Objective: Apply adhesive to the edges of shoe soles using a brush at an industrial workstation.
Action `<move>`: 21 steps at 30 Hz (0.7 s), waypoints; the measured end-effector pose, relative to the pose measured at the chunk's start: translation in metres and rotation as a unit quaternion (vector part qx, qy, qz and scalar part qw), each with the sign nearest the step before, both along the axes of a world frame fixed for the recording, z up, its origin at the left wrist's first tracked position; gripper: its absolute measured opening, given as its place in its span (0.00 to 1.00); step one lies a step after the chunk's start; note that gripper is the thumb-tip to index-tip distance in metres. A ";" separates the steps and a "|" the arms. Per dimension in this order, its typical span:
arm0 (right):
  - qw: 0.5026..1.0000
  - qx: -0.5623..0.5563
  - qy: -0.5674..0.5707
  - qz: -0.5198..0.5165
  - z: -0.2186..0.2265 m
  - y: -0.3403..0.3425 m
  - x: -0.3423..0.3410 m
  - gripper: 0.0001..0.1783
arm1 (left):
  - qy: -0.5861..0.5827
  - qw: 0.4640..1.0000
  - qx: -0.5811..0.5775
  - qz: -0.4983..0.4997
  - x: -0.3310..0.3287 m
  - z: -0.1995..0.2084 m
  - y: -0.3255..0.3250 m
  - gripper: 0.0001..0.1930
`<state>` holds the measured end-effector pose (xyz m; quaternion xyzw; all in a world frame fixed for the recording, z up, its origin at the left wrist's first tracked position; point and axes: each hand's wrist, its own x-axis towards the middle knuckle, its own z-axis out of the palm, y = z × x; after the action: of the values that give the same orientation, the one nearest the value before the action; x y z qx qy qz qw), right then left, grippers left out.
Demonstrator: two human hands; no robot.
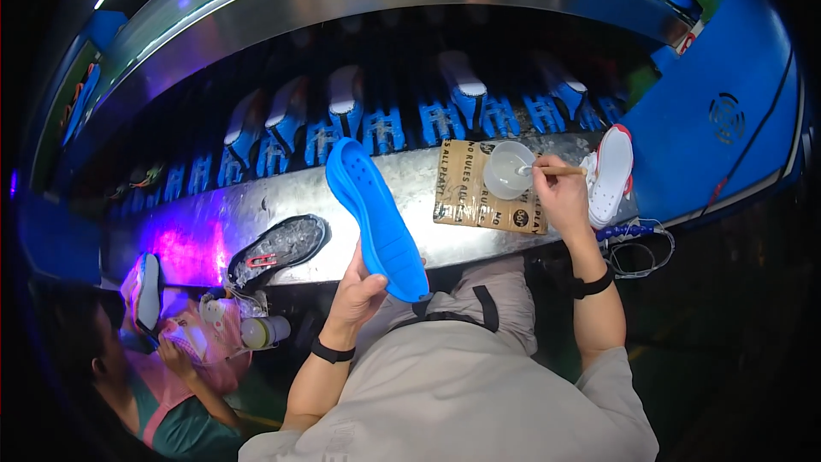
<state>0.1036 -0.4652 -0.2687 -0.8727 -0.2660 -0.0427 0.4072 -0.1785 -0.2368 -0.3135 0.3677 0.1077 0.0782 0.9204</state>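
Observation:
My left hand (359,288) is closed around the heel end of a blue shoe sole (374,214), its hollow inner side turned up. The sole is held tilted above the bench's front edge. My right hand (560,194) grips a brush (558,171) by its light wooden handle. The brush's tip reaches into a translucent plastic cup (508,169) that looks to hold a little clear or whitish liquid. Under the cup lies a flat piece of brown taped cardboard (462,192). Just right of my right hand rests a white and red shoe (612,173), its pale underside showing.
A dark shoe-shaped piece in clear film (278,250) lies on the metal bench (342,248). Behind, several shoes on lasts (463,77) stand over blue racks (441,120). A coiled blue hose (629,231) hangs at right. At lower left, a co-worker (162,385) holds another shoe (148,291).

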 end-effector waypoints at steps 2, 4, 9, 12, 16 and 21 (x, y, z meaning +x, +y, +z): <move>0.996 0.072 -0.050 0.019 0.004 0.005 -0.010 0.05 | 0.004 1.000 0.012 0.011 0.001 0.003 -0.002 0.56; 0.990 0.126 -0.024 0.061 0.006 0.012 -0.031 0.05 | 0.010 0.999 0.025 0.021 0.001 0.006 -0.005 0.56; 0.963 0.163 0.072 0.200 0.011 0.042 -0.079 0.06 | 0.001 0.998 0.068 0.004 0.001 0.014 -0.011 0.58; 0.948 0.191 0.048 0.251 0.013 0.062 -0.089 0.06 | 0.006 0.997 0.064 -0.030 0.000 0.018 -0.012 0.59; 0.945 0.201 -0.003 0.258 0.014 0.077 -0.087 0.06 | 0.008 0.997 0.068 -0.041 -0.001 0.021 -0.015 0.59; 0.948 0.183 -0.053 0.256 0.009 0.074 -0.090 0.06 | 0.004 0.996 0.081 -0.043 -0.001 0.026 -0.016 0.58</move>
<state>0.0133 -0.3914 -0.2600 -0.6824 -0.4890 -0.0313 0.5424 -0.1794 -0.2533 -0.2880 0.4455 0.0888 0.0451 0.8897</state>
